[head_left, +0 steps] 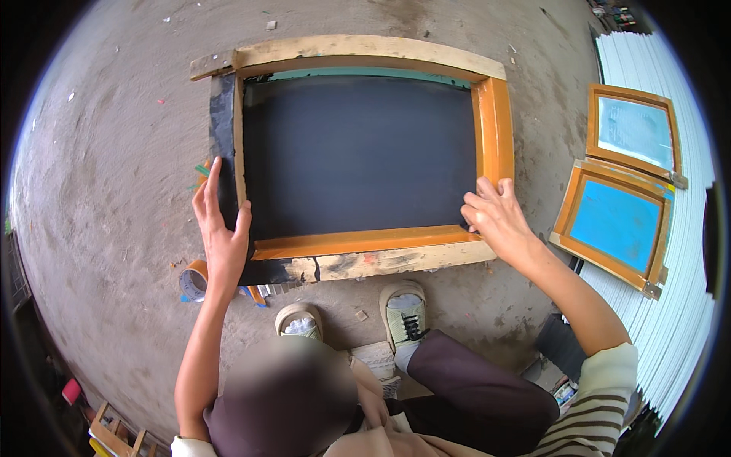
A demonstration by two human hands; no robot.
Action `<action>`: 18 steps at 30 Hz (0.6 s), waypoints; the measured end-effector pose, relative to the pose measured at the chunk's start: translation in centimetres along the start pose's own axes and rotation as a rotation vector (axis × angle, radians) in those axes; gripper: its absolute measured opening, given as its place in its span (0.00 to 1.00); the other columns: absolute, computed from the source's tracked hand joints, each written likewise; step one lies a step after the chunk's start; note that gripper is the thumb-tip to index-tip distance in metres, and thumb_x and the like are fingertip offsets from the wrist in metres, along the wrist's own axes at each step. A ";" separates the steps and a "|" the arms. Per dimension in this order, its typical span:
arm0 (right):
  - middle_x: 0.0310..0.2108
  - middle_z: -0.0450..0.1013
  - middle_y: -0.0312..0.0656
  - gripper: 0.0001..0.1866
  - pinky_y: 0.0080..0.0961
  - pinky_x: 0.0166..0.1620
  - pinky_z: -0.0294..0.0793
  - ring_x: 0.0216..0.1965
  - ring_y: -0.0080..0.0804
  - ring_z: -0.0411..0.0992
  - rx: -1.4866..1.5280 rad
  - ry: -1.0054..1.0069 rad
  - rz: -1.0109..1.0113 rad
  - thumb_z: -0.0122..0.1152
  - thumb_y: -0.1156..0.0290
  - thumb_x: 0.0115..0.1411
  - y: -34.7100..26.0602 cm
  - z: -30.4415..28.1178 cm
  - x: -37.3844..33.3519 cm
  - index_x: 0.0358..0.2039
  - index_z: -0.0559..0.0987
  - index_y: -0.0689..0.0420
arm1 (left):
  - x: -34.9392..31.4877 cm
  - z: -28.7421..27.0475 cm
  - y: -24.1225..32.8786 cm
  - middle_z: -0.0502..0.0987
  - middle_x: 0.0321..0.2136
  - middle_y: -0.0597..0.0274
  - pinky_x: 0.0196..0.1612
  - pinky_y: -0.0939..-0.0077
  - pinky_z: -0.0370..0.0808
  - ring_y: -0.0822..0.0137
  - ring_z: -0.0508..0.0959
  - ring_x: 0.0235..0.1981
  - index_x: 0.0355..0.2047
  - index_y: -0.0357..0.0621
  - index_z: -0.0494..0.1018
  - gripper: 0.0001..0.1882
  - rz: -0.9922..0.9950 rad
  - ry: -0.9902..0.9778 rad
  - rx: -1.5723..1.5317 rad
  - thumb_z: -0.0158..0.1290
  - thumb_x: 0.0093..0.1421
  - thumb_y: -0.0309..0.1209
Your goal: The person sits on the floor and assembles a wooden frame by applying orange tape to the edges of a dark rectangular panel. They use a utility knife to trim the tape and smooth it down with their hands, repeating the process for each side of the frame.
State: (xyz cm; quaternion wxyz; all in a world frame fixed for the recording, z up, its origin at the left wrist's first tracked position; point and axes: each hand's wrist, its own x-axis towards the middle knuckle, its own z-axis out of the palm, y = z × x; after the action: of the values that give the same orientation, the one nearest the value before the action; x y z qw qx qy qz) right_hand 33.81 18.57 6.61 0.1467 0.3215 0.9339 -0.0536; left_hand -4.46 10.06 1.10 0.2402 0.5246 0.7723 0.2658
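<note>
A wooden screen frame with a dark, flat mesh panel lies before me. Shiny orange-brown tape covers its right bar and the near inner edge; the left bar is mostly black, and a teal strip runs along the far inner edge. My left hand rests on the left bar, fingers stretched out and thumb at the inner edge. At the near right inner corner, my right hand has bent fingers pressed against the tape. Whatever may be under those fingertips is hidden.
A brown tape roll lies on the concrete floor by the near left corner. At the right, two smaller orange-edged frames rest on a stack of white sheets. My shoes are close to the frame's near bar.
</note>
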 end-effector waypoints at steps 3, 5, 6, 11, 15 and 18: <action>0.28 0.69 0.35 0.07 0.35 0.47 0.61 0.44 0.32 0.63 -0.161 -0.057 -0.012 0.65 0.77 0.41 -0.2 -0.2 -1.0 0.24 0.77 0.56 | -0.1 0.3 -0.5 0.53 0.59 0.52 0.64 0.48 0.56 0.50 0.55 0.64 0.66 0.66 0.50 0.37 0.024 0.015 0.010 0.50 0.57 0.32; 0.31 0.71 0.35 0.11 0.32 0.47 0.62 0.47 0.30 0.63 -0.245 -0.142 0.004 0.68 0.76 0.39 -0.7 -0.2 -1.2 0.26 0.79 0.55 | -0.1 0.3 -0.7 0.53 0.59 0.51 0.64 0.48 0.56 0.50 0.54 0.64 0.66 0.65 0.51 0.37 0.047 0.020 0.000 0.50 0.57 0.33; 0.28 0.71 0.35 0.09 0.32 0.47 0.61 0.46 0.31 0.64 -0.245 -0.079 -0.010 0.67 0.74 0.39 -0.5 0.0 -1.5 0.24 0.78 0.55 | 0.0 0.2 -0.7 0.53 0.59 0.51 0.64 0.48 0.56 0.50 0.55 0.64 0.66 0.65 0.51 0.37 0.051 0.019 -0.004 0.51 0.57 0.33; 0.21 0.70 0.35 0.06 0.34 0.47 0.62 0.44 0.32 0.65 -0.078 0.044 -0.018 0.66 0.74 0.41 0.0 0.5 -1.3 0.21 0.77 0.56 | -0.1 0.2 -0.5 0.54 0.58 0.51 0.64 0.48 0.56 0.50 0.55 0.63 0.66 0.65 0.52 0.36 0.057 0.027 -0.007 0.51 0.57 0.33; 0.19 0.69 0.36 0.05 0.36 0.47 0.62 0.43 0.31 0.65 -0.192 0.010 -0.013 0.64 0.75 0.42 -0.2 0.1 -0.5 0.21 0.77 0.56 | -0.1 0.2 -0.5 0.55 0.58 0.51 0.63 0.47 0.57 0.50 0.57 0.63 0.66 0.65 0.52 0.36 0.054 0.033 -0.028 0.50 0.57 0.32; 0.21 0.70 0.35 0.04 0.36 0.47 0.62 0.43 0.31 0.65 -0.283 -0.010 -0.073 0.64 0.76 0.41 0.2 -0.1 -0.7 0.21 0.77 0.56 | -0.2 0.4 -0.3 0.56 0.57 0.51 0.63 0.49 0.58 0.50 0.57 0.62 0.66 0.65 0.52 0.36 0.051 0.027 -0.036 0.51 0.57 0.32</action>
State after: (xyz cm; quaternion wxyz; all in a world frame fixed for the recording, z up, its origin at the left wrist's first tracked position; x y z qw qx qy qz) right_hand 34.38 18.32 6.95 0.1933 0.2630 0.9425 0.0718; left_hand -4.30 9.86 0.61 0.2320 0.5361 0.7570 0.2927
